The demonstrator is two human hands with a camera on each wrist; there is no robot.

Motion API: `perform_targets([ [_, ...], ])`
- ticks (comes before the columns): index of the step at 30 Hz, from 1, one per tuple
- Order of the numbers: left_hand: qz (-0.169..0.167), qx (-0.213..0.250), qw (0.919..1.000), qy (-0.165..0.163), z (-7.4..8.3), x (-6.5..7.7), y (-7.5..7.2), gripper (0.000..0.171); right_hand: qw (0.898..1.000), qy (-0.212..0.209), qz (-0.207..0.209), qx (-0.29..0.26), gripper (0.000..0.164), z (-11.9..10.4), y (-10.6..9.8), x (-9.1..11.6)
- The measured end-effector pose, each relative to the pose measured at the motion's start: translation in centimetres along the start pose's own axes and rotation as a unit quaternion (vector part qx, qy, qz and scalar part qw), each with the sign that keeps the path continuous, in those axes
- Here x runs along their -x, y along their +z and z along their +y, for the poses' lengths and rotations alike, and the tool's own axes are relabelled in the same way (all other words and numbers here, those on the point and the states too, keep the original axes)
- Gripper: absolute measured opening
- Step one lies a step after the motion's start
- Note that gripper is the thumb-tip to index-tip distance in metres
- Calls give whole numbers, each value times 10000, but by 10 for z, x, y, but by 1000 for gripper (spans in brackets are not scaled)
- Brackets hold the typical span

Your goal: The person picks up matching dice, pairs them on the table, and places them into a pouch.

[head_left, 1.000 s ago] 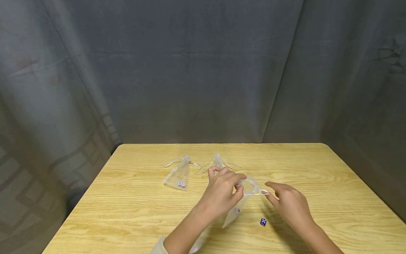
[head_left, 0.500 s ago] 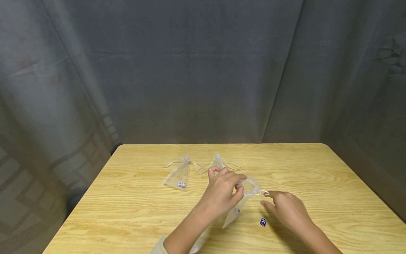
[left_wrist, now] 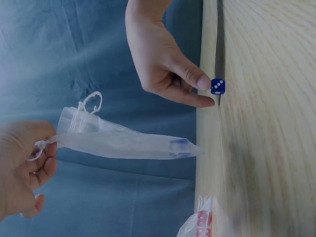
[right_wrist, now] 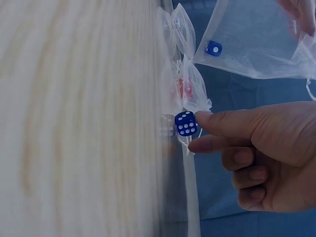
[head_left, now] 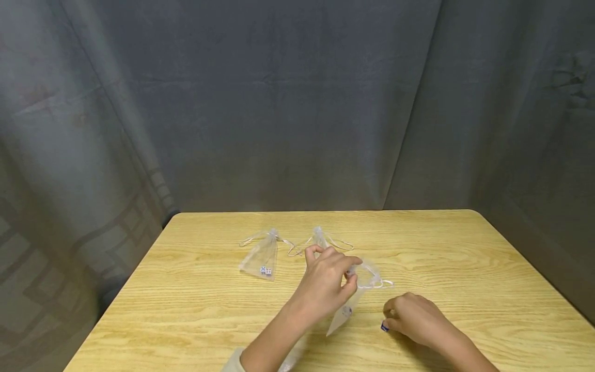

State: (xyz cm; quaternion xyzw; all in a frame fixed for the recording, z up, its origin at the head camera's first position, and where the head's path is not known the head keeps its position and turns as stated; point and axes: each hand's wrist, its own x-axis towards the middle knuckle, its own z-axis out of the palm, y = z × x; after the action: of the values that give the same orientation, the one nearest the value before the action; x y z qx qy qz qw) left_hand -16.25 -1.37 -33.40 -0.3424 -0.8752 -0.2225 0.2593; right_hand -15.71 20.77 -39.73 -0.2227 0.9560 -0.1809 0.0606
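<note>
My left hand (head_left: 325,281) pinches the rim of a sheer white drawstring bag (left_wrist: 118,143), which hangs with its mouth spread and its cord loop loose. Inside its bottom corner lies a blue die (right_wrist: 213,48). Another blue die (right_wrist: 185,123) with white pips sits on the table, right of the bag in the head view. Close against this die is my right hand (head_left: 416,320): thumb tip at its edge, forefinger just beside it, the other fingers curled in. The two fingertips are apart, and the die is not plainly between them.
On the wooden table (head_left: 195,289) lies a drawn bag (head_left: 260,256) with white-looking dice at the back left. A second drawn bag (head_left: 319,236) is partly behind my left hand; red dice (left_wrist: 203,222) show in a bag in the left wrist view. Grey curtains (head_left: 279,129) surround the table.
My right hand has let go of the bag's cord loop and moved down toward me to the loose blue die. The left hand holds the bag in the same place.
</note>
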Motion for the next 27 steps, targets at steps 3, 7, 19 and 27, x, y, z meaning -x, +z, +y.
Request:
perform_targets([
  [3, -6, 3, 10000, 6, 0, 0, 0, 19, 9997, -217, -79, -74, 21, 1, 1, 0],
  [7, 3, 6, 10000, 16, 0, 0, 0, 19, 9989, -390, -153, -214, 22, 2, 1, 1],
  [19, -23, 10, 10000, 20, 0, 0, 0, 19, 9958, -882, 4, -227, 7, -1, -1, 1],
  [27, -47, 52, 10000, 14, 0, 0, 0, 19, 9955, -155, 843, 399, 13, -11, -3, -1],
])
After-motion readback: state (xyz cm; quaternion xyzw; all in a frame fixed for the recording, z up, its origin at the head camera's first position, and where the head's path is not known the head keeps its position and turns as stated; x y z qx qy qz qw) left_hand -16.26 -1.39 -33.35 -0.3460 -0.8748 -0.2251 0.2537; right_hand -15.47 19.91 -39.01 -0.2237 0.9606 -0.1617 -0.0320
